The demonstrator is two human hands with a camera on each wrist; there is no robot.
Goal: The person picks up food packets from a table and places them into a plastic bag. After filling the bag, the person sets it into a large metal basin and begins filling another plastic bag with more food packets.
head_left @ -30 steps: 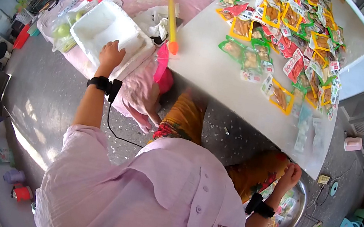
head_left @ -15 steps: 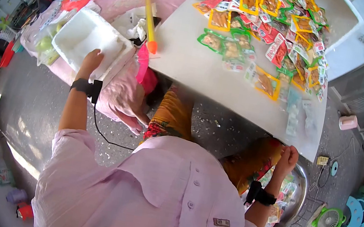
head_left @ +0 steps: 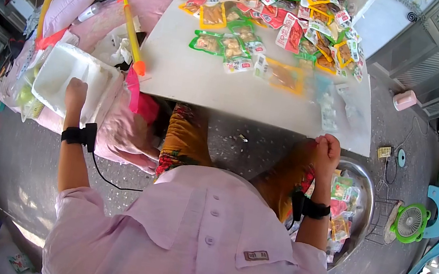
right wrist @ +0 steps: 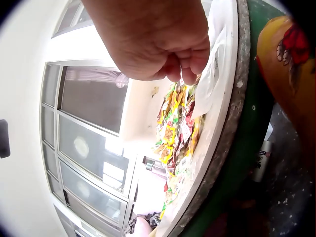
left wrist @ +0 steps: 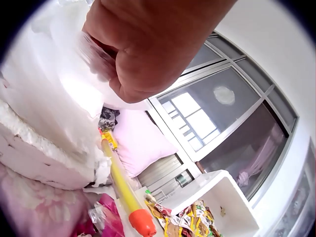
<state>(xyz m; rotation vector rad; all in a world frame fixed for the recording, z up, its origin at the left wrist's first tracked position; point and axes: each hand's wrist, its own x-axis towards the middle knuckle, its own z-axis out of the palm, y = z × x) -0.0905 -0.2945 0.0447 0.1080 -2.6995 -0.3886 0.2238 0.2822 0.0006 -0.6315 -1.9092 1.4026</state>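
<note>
Over the white foam box (head_left: 60, 67), my left hand (head_left: 75, 95) is held with curled fingers. The left wrist view shows the hand (left wrist: 143, 44) gripping a blurred piece of clear plastic (left wrist: 96, 57). At the table's front edge, my right hand (head_left: 327, 155) has its fingers curled in, with nothing visible in them. Its fingertips (right wrist: 187, 74) appear in front of clear plastic (right wrist: 212, 74) in the right wrist view. Clear packets (head_left: 326, 108) lie on the table beyond that hand, beside a blurred yellow-edged packet (head_left: 284, 77).
Many colourful food packets (head_left: 289, 32) are heaped on the white table (head_left: 205, 85). A metal basin (head_left: 367, 205) of packets stands on the floor at the right. A yellow tube with an orange end (head_left: 132, 35) lies on the pink bed cover. A green fan (head_left: 409, 223) is at the far right.
The head view has turned, so the table and boxes appear farther left. My left hand remains over the foam box, its fingers more curled. My right hand remains by the table edge.
</note>
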